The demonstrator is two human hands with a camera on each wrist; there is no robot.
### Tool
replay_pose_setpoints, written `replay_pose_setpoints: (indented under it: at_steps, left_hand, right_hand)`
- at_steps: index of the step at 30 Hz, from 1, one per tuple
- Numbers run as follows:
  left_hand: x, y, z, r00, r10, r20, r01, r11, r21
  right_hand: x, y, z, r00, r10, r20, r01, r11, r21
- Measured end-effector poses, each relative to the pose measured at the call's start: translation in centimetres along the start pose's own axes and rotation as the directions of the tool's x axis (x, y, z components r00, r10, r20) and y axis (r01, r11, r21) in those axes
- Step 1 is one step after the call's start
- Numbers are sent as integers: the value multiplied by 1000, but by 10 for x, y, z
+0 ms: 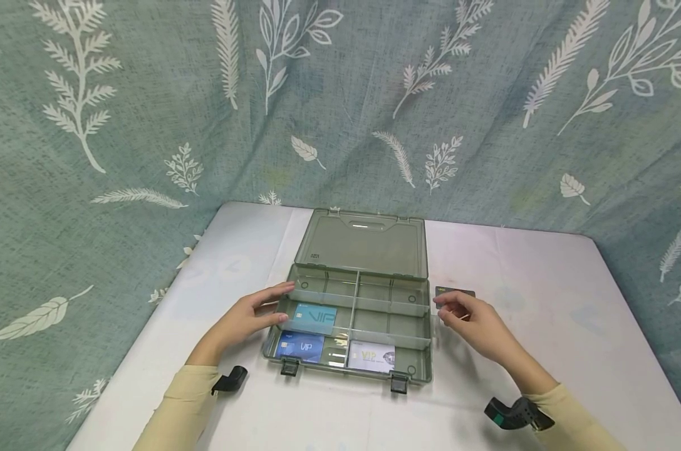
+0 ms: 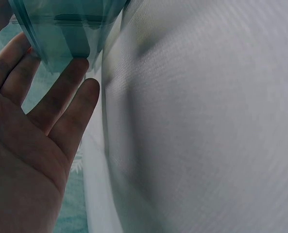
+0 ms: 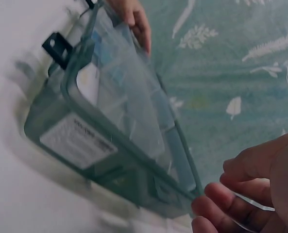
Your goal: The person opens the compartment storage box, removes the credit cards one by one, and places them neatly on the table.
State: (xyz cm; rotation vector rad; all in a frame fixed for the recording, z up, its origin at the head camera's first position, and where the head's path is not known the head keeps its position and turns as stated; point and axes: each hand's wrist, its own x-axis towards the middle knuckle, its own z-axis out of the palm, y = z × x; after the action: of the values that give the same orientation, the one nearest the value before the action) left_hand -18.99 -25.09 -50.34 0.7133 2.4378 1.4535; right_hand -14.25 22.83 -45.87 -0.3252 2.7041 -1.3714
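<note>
A green see-through plastic box (image 1: 359, 319) lies with its lid (image 1: 363, 244) folded back. Dividers split it into two columns of three compartments. A light-blue VIP card (image 1: 315, 318) is in the middle left compartment, a dark-blue VIP card (image 1: 301, 346) in the front left, a white VIP card (image 1: 372, 356) in the front right. My left hand (image 1: 255, 312) touches the box's left side, fingers extended. Beside the right wall, my right hand (image 1: 472, 322) has loosely bent fingers with nothing visibly held. Partly behind it, a dark card (image 1: 455, 293) lies on the table.
The box stands on a white-covered table (image 1: 340, 413), its two black latches (image 1: 399, 383) hanging at the front edge. A green leaf-patterned curtain (image 1: 363, 125) surrounds the back and sides. On the box's right wall is a white printed label (image 3: 78, 141).
</note>
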Motion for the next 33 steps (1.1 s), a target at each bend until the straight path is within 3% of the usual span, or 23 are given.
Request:
replay_pose_setpoints:
  at_steps: [8,15,33]
  left_hand:
    - [0,0,0,1000,0,-1,0,1000,-3]
    - [0,0,0,1000,2,0,-2,1000,-12]
    - [-1,-2,1,1000,-8,-5,8,1000,0]
  right_hand:
    - [-5,-10,6,992,-18,129,6,995,98]
    - [-10,-22,10,965,-18,261,-33,981,190]
    - [-16,-36,19,856,-34,516,-161,930,329]
